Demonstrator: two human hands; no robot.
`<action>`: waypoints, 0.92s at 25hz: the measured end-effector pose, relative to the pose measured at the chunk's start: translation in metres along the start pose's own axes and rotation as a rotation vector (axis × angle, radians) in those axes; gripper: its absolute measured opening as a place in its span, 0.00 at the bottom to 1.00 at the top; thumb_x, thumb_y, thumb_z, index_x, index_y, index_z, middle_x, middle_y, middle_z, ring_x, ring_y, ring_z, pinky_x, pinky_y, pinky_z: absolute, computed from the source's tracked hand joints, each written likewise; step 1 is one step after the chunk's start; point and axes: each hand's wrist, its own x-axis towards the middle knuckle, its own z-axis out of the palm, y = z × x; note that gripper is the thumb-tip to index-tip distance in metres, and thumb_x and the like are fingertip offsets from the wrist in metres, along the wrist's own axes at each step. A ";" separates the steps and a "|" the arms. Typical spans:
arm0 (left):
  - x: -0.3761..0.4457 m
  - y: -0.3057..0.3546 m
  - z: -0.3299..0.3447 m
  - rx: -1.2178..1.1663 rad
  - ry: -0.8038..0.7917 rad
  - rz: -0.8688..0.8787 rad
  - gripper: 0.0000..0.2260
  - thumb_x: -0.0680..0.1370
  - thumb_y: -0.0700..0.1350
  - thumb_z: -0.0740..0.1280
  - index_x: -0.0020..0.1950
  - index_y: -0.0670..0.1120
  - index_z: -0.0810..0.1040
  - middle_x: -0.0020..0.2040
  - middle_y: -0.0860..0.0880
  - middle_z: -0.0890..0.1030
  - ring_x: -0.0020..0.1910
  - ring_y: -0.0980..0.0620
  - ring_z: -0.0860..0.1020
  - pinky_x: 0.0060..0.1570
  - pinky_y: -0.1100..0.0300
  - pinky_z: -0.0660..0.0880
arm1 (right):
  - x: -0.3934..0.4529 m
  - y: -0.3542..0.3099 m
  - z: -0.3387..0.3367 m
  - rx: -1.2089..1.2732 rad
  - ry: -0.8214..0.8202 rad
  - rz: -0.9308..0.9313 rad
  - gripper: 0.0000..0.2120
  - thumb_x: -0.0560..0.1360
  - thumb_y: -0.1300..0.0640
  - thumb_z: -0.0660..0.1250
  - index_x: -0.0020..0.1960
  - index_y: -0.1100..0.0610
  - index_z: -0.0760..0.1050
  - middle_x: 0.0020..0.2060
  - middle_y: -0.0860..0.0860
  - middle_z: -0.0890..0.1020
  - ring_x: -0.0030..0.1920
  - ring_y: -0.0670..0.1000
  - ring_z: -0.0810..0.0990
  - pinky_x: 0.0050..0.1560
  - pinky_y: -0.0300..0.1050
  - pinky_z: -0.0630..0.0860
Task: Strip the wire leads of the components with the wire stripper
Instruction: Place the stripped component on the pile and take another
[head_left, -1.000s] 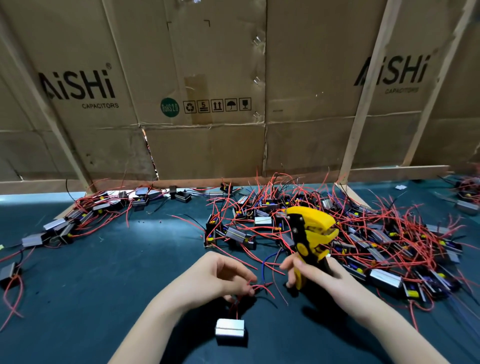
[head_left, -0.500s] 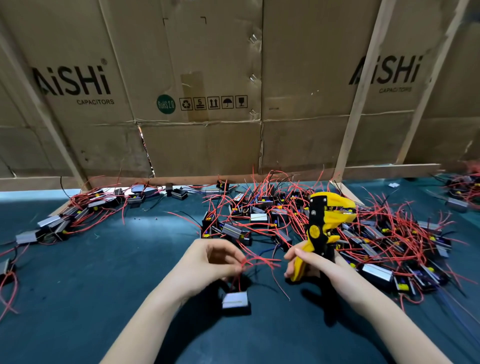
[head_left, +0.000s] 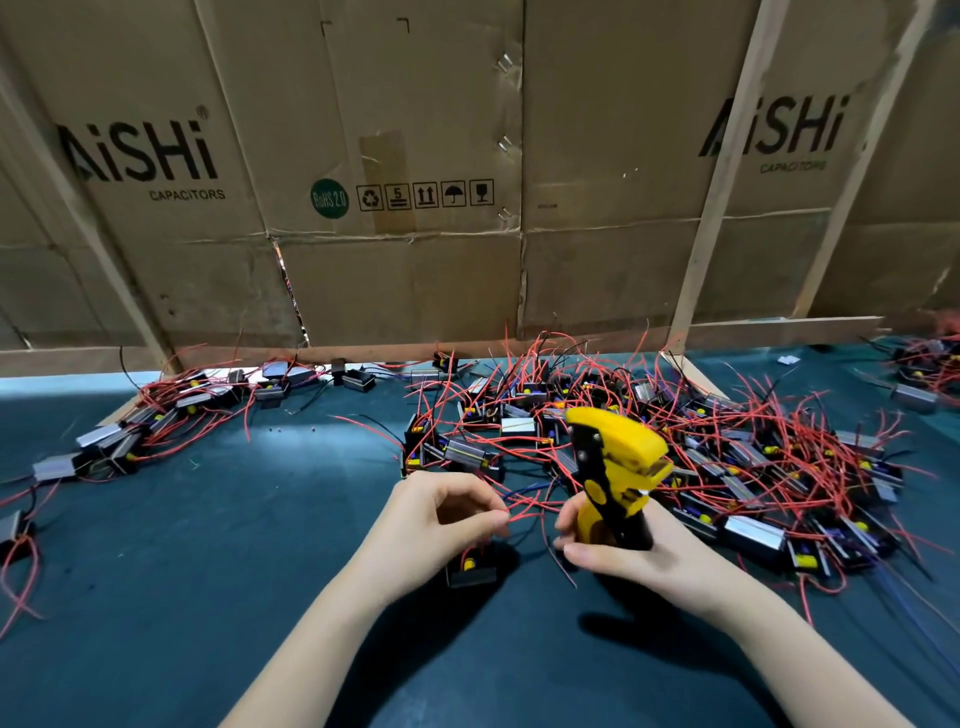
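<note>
Pinching red leads (head_left: 519, 512) at frame centre, the left hand (head_left: 441, 519) steadies its component (head_left: 472, 571) below, so the right hand (head_left: 628, 551), gripping the upright yellow wire stripper (head_left: 613, 467), can feed them in.

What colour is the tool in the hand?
The wire stripper is yellow and black, seen in the head view.

- The left hand (head_left: 441, 519) covers the top of the component (head_left: 471, 571) under it; only its lower front shows.
- The right hand (head_left: 628, 551) hides the stripper (head_left: 613, 467) handles; its head is motion-blurred.
- Whether any lead ends (head_left: 524, 512) are bare is too fine to tell.
- Both forearms run off the bottom edge.
- The far-right pile (head_left: 924, 369) is blurred and cut by the edge.
</note>
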 end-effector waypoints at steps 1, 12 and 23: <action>0.000 0.000 0.000 -0.016 -0.023 -0.025 0.02 0.76 0.41 0.73 0.43 0.45 0.84 0.38 0.49 0.85 0.35 0.56 0.79 0.39 0.63 0.75 | 0.001 -0.001 0.002 -0.015 -0.006 -0.010 0.15 0.69 0.50 0.74 0.49 0.58 0.78 0.41 0.53 0.82 0.43 0.47 0.79 0.49 0.37 0.74; -0.002 0.009 0.000 -0.220 0.106 -0.051 0.03 0.75 0.36 0.72 0.42 0.41 0.80 0.35 0.44 0.85 0.40 0.46 0.85 0.42 0.64 0.77 | 0.011 0.015 -0.012 -1.036 0.880 -0.003 0.25 0.65 0.35 0.65 0.42 0.58 0.74 0.36 0.52 0.77 0.40 0.60 0.76 0.44 0.53 0.69; 0.001 0.005 0.005 -0.242 0.100 -0.039 0.03 0.77 0.36 0.69 0.45 0.43 0.78 0.42 0.51 0.84 0.40 0.57 0.79 0.36 0.65 0.74 | 0.018 0.020 -0.013 -1.148 0.942 0.112 0.27 0.63 0.36 0.69 0.47 0.59 0.75 0.40 0.54 0.78 0.45 0.60 0.76 0.49 0.53 0.65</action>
